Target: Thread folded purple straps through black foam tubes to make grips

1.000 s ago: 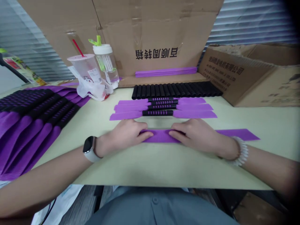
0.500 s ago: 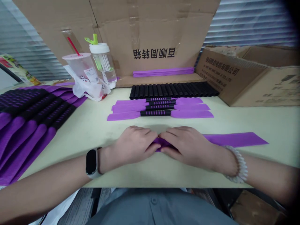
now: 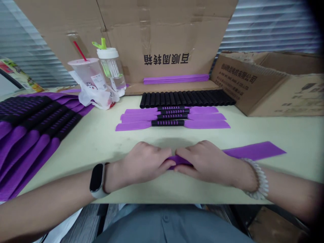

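Observation:
A flat purple strap (image 3: 255, 150) lies across the near part of the table, its free end reaching out to the right. My left hand (image 3: 144, 163) is closed on the strap's left end, thumb and fingers pinching it. Close beside it, my right hand (image 3: 206, 162) grips the same strap, with a short folded piece showing between the two hands. Whatever is under my palms is hidden. Beyond my hands lie several purple straps with slotted black sleeves (image 3: 167, 123) round their middles. Behind those runs a row of black ribbed tubes (image 3: 187, 98).
A pile of sleeved purple straps (image 3: 37, 131) covers the left side. Behind it stand a cup with a red straw (image 3: 88, 72) and a clear bottle (image 3: 113, 71). An open cardboard box (image 3: 268, 84) sits at the right. Flat purple strips (image 3: 177, 79) lie at the back.
My hands have moved slightly apart and a little nearer to me, showing more of the strap between them. The strap's right end has shifted slightly left.

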Motion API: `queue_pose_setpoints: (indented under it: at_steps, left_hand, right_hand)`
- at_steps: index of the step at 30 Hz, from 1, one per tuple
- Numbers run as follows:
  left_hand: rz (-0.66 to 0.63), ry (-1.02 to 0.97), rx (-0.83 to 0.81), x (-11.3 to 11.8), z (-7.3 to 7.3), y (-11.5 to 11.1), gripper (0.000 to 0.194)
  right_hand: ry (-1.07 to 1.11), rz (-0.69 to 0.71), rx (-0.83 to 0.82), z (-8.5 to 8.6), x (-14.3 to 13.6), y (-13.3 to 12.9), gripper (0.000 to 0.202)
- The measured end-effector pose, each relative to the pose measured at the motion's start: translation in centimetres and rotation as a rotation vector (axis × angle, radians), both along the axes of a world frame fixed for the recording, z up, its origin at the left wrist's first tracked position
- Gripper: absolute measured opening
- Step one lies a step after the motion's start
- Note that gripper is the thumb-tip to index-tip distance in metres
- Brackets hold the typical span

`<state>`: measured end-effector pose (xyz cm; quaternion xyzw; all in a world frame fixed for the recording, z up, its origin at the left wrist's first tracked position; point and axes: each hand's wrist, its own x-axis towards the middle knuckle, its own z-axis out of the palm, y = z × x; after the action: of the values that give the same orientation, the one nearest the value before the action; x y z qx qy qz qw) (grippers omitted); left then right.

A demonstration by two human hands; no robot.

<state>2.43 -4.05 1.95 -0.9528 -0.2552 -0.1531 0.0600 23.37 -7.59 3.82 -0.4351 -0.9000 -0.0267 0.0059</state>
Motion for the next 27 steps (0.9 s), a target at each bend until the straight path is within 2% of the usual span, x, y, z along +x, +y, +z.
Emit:
queue_pose_setpoints:
  at_steps: [3, 6, 10, 14, 17, 22, 27]
  left_hand:
    - [0.049, 0.03, -0.072, -0.2, 0.4, 0.4, 0.034]
    - [0.08, 0.038, -0.141, -0.4, 0.8, 0.6, 0.034]
    - [0.089, 0.049, -0.152, -0.7, 0.8, 0.6, 0.034]
    - [0.063, 0.02, -0.133, -0.9, 0.4, 0.6, 0.03]
    - [0.094, -0.045, -0.132, -1.1, 0.1, 1.0, 0.025]
    - [0.115, -0.174, -0.155, -1.1, 0.0, 1.5, 0.029]
    - [0.068, -0.173, -0.195, -1.0, -0.1, 1.7, 0.031]
  right_hand:
    - [-0.037, -0.042, -0.016, 0.6, 0.9, 0.5, 0.03]
    - [-0.044, -0.085, -0.046, 1.3, 1.7, 0.8, 0.031]
    - [-0.046, -0.056, -0.109, 1.8, 2.5, 0.8, 0.033]
    - [-0.062, -0.058, -0.03, 1.5, 3.7, 1.2, 0.031]
    - [-0.057, -0.086, 0.062, 1.3, 4.6, 1.8, 0.026]
    - [0.054, 0.026, 0.206, 1.2, 4.8, 2.0, 0.034]
    - [0.079, 0.135, 0.169, 0.8, 3.7, 1.0, 0.03]
